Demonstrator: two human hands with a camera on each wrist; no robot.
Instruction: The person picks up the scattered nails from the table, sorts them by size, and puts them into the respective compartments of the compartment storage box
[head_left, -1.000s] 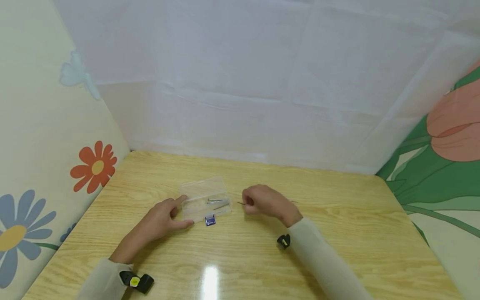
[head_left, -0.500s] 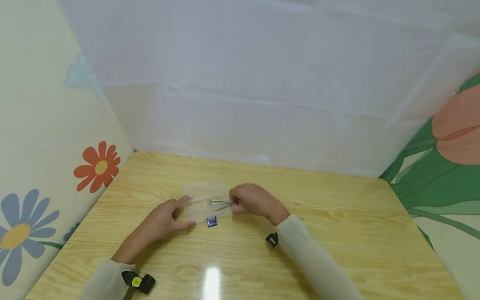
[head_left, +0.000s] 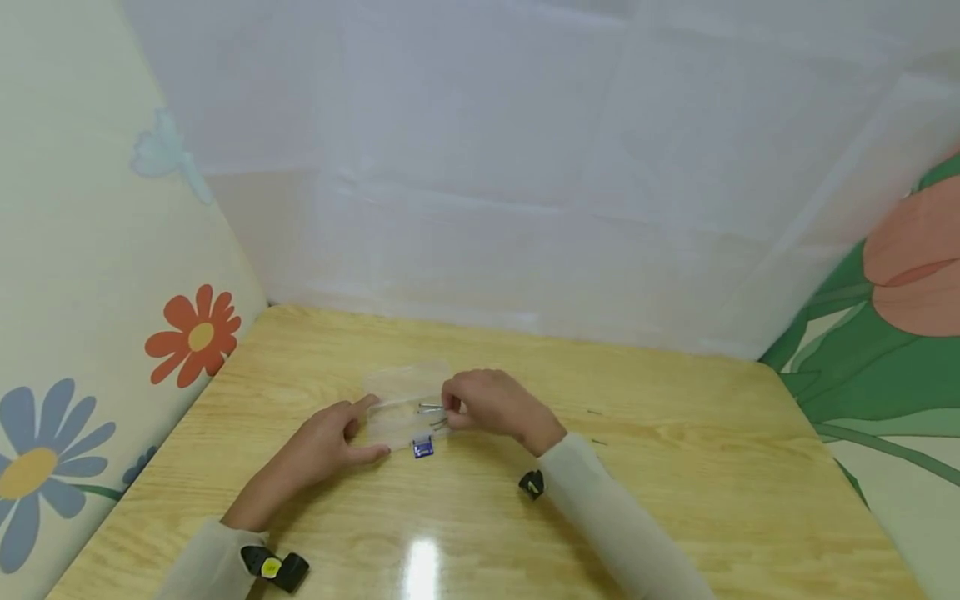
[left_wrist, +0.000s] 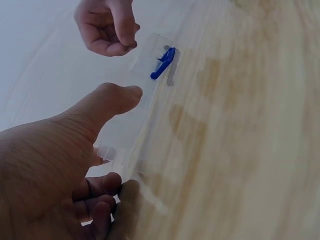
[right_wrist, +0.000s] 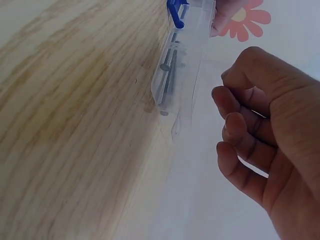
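Left of middle on the desk (head_left: 675, 517), our left hand (head_left: 327, 439), spread wide, holds the clear box (head_left: 390, 425). Nails (right_wrist: 170, 82) lie inside; the blue latch (head_left: 423, 448) faces the near edge. Our right hand (head_left: 497, 407), loosely bent, gap narrow, blocks its right end. Two thin nails (head_left: 599, 442) follow, with room to the right edge.

Box (head_left: 388, 423): on the worktop (head_left: 675, 475), lid (head_left: 403, 381) behind.
Nails (head_left: 430, 408): in the box's right half.
Latch (head_left: 423, 447): on the box's near side.
Left grip (head_left: 328, 437): at the box's left end.
Right grip (head_left: 498, 405): over its right end.
Loose nails (head_left: 598, 442): on the worktop, right of both grips.
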